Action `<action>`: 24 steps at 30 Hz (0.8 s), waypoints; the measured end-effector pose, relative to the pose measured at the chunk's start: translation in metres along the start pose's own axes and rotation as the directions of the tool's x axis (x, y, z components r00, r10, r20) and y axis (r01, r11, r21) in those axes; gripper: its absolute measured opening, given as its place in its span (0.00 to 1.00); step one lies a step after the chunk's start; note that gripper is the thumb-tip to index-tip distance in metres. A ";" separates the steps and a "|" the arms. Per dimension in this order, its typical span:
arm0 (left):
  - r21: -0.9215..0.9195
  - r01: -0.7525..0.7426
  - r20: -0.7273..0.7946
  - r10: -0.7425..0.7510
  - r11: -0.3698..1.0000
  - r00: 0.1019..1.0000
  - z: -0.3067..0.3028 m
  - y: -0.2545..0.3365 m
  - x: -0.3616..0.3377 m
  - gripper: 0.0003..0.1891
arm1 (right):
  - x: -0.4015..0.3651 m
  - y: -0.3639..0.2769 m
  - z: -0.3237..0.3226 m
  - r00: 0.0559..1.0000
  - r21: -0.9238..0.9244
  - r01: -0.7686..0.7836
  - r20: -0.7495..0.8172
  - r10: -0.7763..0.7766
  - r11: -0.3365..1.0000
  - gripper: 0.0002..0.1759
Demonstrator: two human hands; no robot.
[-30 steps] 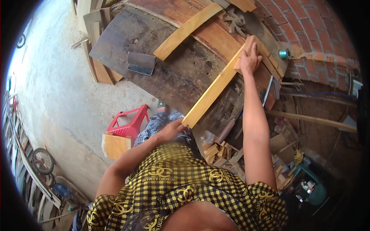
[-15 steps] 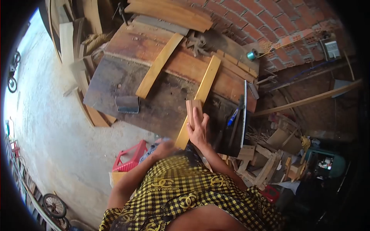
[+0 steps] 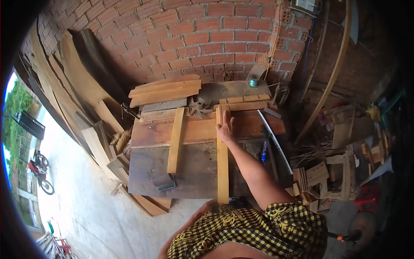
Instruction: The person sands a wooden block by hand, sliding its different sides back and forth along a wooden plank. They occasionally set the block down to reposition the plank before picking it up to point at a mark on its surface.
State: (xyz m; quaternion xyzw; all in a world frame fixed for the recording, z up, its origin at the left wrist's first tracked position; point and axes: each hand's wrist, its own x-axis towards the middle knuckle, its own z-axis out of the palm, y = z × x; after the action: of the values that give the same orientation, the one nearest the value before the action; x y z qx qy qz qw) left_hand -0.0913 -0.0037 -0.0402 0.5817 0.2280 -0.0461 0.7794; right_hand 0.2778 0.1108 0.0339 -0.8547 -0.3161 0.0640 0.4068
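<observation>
A long yellow wooden strip (image 3: 222, 172) lies on the dark worktable (image 3: 142, 172), running away from my body. Near its far end, my right hand (image 3: 226, 128) grips a small wooden block (image 3: 221, 113) that rests on the strip. My left hand (image 3: 210, 205) is low at the strip's near end, blurred and partly hidden by the checked shirt, so its fingers cannot be made out. A second yellow strip (image 3: 176, 142) lies to the left, with a curved dark piece (image 3: 164, 181) near its lower end.
A blue pen (image 3: 264, 154) and a metal ruler (image 3: 276, 142) lie at the right. Wooden boards (image 3: 166, 90), a metal star-shaped part (image 3: 199, 108) and a teal spool (image 3: 254, 80) are at the back. Planks lean at the left; scrap wood is piled at the right.
My right hand has slid the block away from my body, toward the strip's far end. The camera view has tilted up and turned, showing more brick wall.
</observation>
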 end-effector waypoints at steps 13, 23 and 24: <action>0.494 0.252 -0.080 -0.245 0.832 0.966 0.027 0.122 0.000 0.21 | -0.007 -0.011 -0.014 0.998 -0.193 -0.038 0.033 0.045 0.980 0.49; 0.628 0.178 -0.096 -0.152 0.757 0.984 0.025 0.063 -0.002 0.15 | -0.010 -0.006 -0.014 0.987 -0.237 0.050 -0.134 -0.084 0.970 0.47; 0.515 0.344 -0.179 -0.294 0.785 0.939 0.030 0.074 0.001 0.16 | -0.009 -0.006 -0.014 0.990 -0.241 0.047 -0.118 -0.077 0.969 0.47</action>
State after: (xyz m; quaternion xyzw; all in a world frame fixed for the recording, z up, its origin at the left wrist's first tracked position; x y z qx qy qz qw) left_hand -0.0568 -0.0075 0.0318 0.7312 0.3353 -0.2136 0.5544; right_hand 0.2724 0.0987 0.0466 -0.8893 -0.3217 -0.0414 0.3224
